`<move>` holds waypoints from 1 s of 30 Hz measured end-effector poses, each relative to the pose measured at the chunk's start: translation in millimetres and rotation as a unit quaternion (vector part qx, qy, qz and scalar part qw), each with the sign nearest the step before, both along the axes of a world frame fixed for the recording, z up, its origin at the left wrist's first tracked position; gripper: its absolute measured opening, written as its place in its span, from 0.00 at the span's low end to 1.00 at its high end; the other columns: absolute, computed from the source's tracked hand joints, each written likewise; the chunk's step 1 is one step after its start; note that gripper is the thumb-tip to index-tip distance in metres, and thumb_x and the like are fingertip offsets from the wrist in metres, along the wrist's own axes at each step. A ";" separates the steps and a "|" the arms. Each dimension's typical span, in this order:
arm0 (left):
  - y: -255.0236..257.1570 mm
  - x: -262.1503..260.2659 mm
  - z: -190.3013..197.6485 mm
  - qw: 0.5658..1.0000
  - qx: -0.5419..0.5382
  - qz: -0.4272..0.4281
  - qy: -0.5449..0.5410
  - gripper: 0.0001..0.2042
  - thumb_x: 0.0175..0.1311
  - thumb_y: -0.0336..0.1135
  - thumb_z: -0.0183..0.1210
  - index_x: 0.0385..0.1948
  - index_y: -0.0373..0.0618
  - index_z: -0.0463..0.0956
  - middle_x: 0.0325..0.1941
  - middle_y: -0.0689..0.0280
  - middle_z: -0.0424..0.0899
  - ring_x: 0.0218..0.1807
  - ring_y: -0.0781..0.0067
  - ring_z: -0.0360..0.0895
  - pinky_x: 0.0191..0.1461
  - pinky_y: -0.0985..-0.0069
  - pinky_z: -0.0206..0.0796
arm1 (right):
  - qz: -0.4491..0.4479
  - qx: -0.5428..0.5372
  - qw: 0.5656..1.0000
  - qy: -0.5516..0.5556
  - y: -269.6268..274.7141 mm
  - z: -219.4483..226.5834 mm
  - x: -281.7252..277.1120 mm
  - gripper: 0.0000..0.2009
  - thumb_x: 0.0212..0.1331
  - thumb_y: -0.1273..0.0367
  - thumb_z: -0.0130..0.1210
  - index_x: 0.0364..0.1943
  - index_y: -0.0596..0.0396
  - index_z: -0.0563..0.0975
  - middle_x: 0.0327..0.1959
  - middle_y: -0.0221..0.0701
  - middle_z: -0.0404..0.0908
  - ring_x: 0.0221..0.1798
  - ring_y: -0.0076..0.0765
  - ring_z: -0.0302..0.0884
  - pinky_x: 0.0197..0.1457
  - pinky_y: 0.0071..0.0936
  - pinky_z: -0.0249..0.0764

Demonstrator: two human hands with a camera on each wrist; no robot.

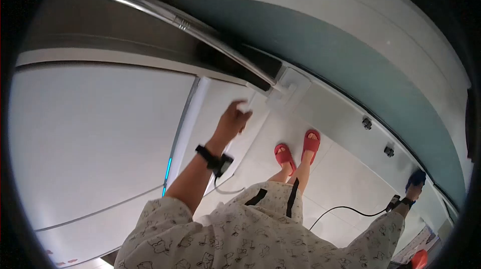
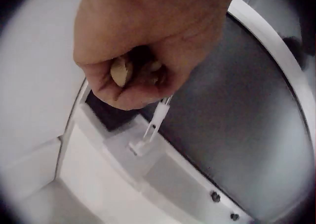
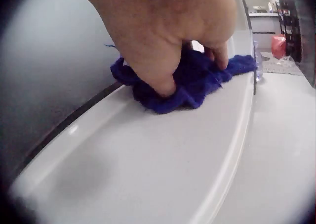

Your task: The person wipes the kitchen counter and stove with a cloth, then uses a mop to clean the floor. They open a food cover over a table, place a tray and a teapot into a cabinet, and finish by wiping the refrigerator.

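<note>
A crumpled blue cloth (image 3: pixel 190 83) lies under my right hand (image 3: pixel 168 31) on a white ledge (image 3: pixel 148 150); thumb and fingers pinch it from both sides. In the head view the same cloth (image 1: pixel 416 179) is at the far right, and my right hand (image 1: pixel 414 192) partly covers it. My left hand (image 1: pixel 233 122) is in the air near the end of a metal rod (image 1: pixel 220 46), holding nothing, its fingers loosely curled. Close up in the left wrist view, the left hand (image 2: pixel 148 46) has its fingers bent inward, with the rod's white end fitting (image 2: pixel 157 116) beyond it.
Two dark knobs (image 1: pixel 367 122) (image 1: pixel 389 151) are fixed to the white ledge, beside a large grey-green panel (image 1: pixel 350 53). A white cabinet-like surface (image 1: pixel 95 139) fills the left. Red slippers (image 1: pixel 311 141) are on the tiled floor, where a black cable (image 1: pixel 345 208) also shows. Something red (image 3: pixel 278 46) stands in the background.
</note>
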State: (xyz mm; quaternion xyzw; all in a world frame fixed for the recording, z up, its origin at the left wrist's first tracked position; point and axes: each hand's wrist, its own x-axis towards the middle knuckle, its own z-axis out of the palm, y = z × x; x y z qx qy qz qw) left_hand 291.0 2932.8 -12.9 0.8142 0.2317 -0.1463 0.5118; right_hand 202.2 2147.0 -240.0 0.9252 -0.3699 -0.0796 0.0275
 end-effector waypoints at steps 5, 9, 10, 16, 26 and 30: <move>-13.6 70.7 9.6 0.994 -0.046 -0.037 -0.087 0.16 0.58 0.35 0.57 0.47 0.44 0.68 0.17 0.73 0.67 0.18 0.85 0.62 0.19 0.86 0.54 | -0.133 0.516 0.770 -0.351 131.5 94.2 -18.0 0.21 0.55 0.65 0.50 0.53 0.57 0.67 0.48 0.37 0.71 0.49 0.37 0.69 0.52 0.38 0.68; -18.4 85.0 5.4 0.987 0.029 -0.067 -0.146 0.08 0.57 0.34 0.57 0.35 0.43 0.75 0.17 0.74 0.69 0.18 0.84 0.64 0.20 0.83 0.55 | -0.022 0.646 0.737 -0.198 352.1 186.9 24.1 0.15 0.59 0.67 0.48 0.49 0.57 0.71 0.34 0.26 0.75 0.29 0.19 0.70 0.32 0.18 0.69; -25.7 77.8 14.7 0.981 0.076 -0.064 -0.164 0.06 0.57 0.34 0.57 0.31 0.43 0.75 0.17 0.74 0.70 0.19 0.84 0.64 0.21 0.83 0.57 | 0.018 0.629 0.760 -0.160 370.3 168.9 29.5 0.16 0.58 0.66 0.51 0.49 0.57 0.70 0.37 0.26 0.75 0.34 0.19 0.70 0.36 0.17 0.68; -16.0 0.2 40.3 0.989 0.043 -0.060 -0.124 0.05 0.55 0.29 0.56 0.30 0.39 0.74 0.22 0.66 0.74 0.24 0.79 0.69 0.27 0.80 0.61 | 0.406 0.254 0.861 -0.171 510.9 95.8 124.6 0.24 0.41 0.72 0.59 0.47 0.56 0.67 0.47 0.45 0.68 0.48 0.51 0.66 0.55 0.42 0.62; 9.2 -59.6 42.6 0.997 0.013 -0.040 -0.061 0.04 0.53 0.27 0.57 0.30 0.40 0.73 0.26 0.66 0.74 0.26 0.78 0.69 0.28 0.81 0.61 | 0.470 0.259 0.837 -0.105 663.3 105.2 227.9 0.18 0.49 0.67 0.54 0.47 0.53 0.70 0.50 0.39 0.67 0.53 0.46 0.65 0.52 0.43 0.68; 13.4 -62.5 33.9 0.997 -0.001 -0.047 -0.061 0.04 0.54 0.27 0.58 0.30 0.40 0.73 0.27 0.67 0.74 0.27 0.80 0.68 0.29 0.81 0.61 | 0.511 0.203 0.832 -0.076 654.8 104.2 206.3 0.16 0.51 0.65 0.53 0.46 0.45 0.72 0.50 0.35 0.65 0.55 0.43 0.60 0.53 0.45 0.64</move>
